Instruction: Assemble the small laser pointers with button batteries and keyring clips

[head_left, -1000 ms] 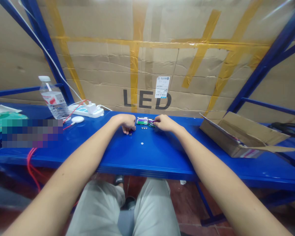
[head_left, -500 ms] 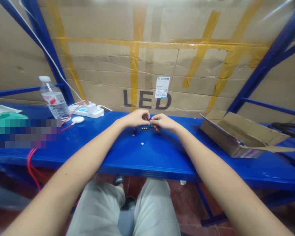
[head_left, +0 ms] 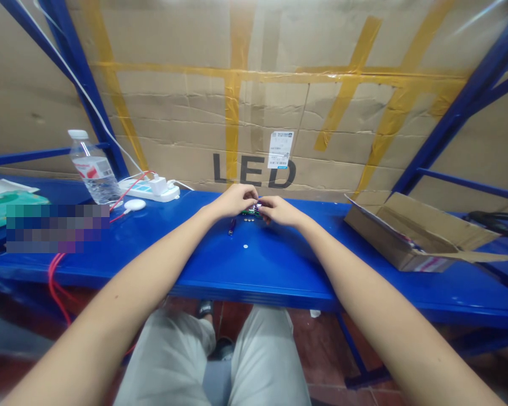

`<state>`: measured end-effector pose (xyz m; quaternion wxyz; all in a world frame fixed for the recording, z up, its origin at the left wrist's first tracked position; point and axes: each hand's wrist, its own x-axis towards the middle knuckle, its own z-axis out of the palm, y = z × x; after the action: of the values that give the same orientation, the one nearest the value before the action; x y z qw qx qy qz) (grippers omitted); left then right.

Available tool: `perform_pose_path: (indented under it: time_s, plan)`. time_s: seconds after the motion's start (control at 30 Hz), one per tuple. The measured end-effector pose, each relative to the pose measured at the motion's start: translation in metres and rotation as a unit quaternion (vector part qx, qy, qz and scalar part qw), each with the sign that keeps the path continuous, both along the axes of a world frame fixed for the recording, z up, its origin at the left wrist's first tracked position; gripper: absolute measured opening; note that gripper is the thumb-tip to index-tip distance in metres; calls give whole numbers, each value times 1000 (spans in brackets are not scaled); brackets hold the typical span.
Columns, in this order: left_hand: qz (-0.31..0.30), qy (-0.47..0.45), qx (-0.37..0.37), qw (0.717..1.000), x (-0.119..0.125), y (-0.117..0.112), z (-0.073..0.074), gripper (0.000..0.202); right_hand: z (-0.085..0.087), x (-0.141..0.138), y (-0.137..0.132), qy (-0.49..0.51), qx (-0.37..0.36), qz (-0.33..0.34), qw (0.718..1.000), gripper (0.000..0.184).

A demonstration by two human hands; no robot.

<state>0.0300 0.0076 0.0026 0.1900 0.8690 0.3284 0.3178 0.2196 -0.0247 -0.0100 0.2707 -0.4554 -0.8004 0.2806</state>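
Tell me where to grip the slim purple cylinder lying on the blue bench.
Probably pinch the slim purple cylinder across its middle from above with the left hand: it lies apart on the blue bench, long axis running front to back, both flanks free.

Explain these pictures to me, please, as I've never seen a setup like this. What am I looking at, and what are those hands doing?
No machine is involved here. These are a person's own bare hands, filmed by a camera worn on the head that looks forward and down. The left hand and right hand meet over a small pile of green and purple items on a blue workbench. Whatever the fingers may be holding is too small to make out. Just in front lie a small slim item and tiny silver discs.
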Motion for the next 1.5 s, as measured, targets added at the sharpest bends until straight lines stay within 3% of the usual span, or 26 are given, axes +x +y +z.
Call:
perform_pose_path:
  time_s: [0.13, 0.47, 0.73, 1.07, 1.5]
  plan:
    - [7, -3, -7, 1000, 1, 2, 0, 11, 2, -2, -4, -40, 57, 6, 998, 20]
    - [-2, 27, 6, 1000, 0, 0, -1, 8, -1, 2, 0, -10, 14, -13, 1000, 14]
    - [-25, 17, -12, 999, 1, -1, -1, 5, -4, 2, 6, -35, 93, -27, 995, 18]
    - [-36, 4, -27, 999, 3, -1, -5, 3, -9, -2, 10, -105, 131, -48, 985, 19]
    - [8, -38, -8, 999, 13, -6, -10, 4, -12, -7, 12, -60, 137, -106, 983, 17]
